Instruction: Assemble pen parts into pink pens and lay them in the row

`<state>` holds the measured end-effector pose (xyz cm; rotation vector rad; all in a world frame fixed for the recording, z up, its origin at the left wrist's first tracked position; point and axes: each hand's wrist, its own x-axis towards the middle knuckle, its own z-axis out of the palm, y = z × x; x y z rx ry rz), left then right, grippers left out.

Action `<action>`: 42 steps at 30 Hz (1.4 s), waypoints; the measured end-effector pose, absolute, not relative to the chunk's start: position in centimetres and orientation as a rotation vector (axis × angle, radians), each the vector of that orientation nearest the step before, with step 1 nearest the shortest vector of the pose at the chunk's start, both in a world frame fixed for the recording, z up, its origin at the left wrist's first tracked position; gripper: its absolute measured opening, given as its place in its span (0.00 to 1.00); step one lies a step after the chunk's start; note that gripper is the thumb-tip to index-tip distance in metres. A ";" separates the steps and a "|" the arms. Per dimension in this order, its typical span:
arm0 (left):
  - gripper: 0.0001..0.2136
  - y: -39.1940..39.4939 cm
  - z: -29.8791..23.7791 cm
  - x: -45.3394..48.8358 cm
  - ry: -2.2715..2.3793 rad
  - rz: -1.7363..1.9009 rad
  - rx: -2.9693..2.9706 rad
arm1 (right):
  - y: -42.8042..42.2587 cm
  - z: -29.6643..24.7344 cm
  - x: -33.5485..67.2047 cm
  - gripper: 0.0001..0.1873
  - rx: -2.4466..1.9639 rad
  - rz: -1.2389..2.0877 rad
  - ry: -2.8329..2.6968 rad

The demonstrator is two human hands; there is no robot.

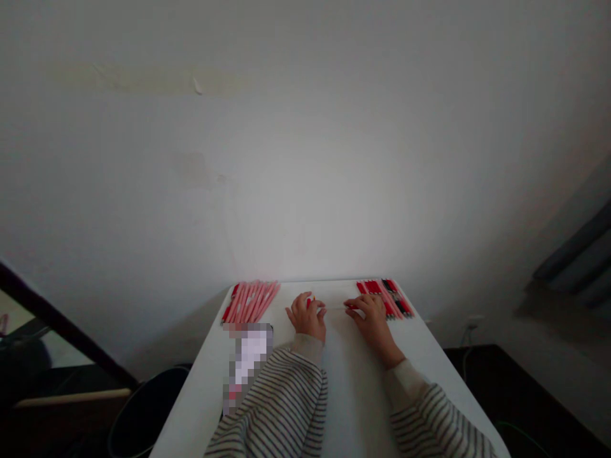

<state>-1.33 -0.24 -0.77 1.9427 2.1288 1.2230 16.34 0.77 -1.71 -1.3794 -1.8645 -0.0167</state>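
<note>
The left hand [307, 316] and right hand [373, 318] pinch a thin pale plastic pen [335, 309] at centre. A loose grip may drop it.

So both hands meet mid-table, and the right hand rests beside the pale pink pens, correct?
No. In the head view the right hand lies beside the red and black pens; the pale pink pens sit at the far left of the table.

Left hand: my left hand [308, 316] is curled around one end of a thin pale rod [335, 309].
Right hand: my right hand [373, 319] pinches its other end.
Far left: pink pens [251, 301], fanned.
Far right: red and black pens [389, 295], just beside my right hand.
Surface: white table [356, 388].
</note>
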 end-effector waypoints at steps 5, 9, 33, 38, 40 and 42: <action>0.05 -0.3 -0.7 -1.3 2.145 1.211 1.932 | 0.7 -1.6 16.3 0.10 -1.379 -0.025 -1.865; 0.05 -0.3 -0.6 -1.4 2.169 1.186 1.901 | 0.6 -1.4 16.3 0.10 -1.376 -0.030 -1.875; 0.07 -0.8 0.4 -2.4 2.492 0.924 1.809 | 1.1 -2.2 16.8 0.13 -1.406 -0.064 -1.799; 0.06 -0.8 0.3 -2.3 2.479 0.900 1.824 | 1.1 -2.3 16.8 0.13 -1.422 -0.055 -1.803; 0.06 -0.8 0.3 -2.3 2.478 0.890 1.827 | 1.1 -2.3 16.8 0.13 -1.428 -0.056 -1.801; 0.06 -0.7 0.3 -2.3 2.483 0.882 1.828 | 1.1 -2.4 16.7 0.13 -1.431 -0.058 -1.799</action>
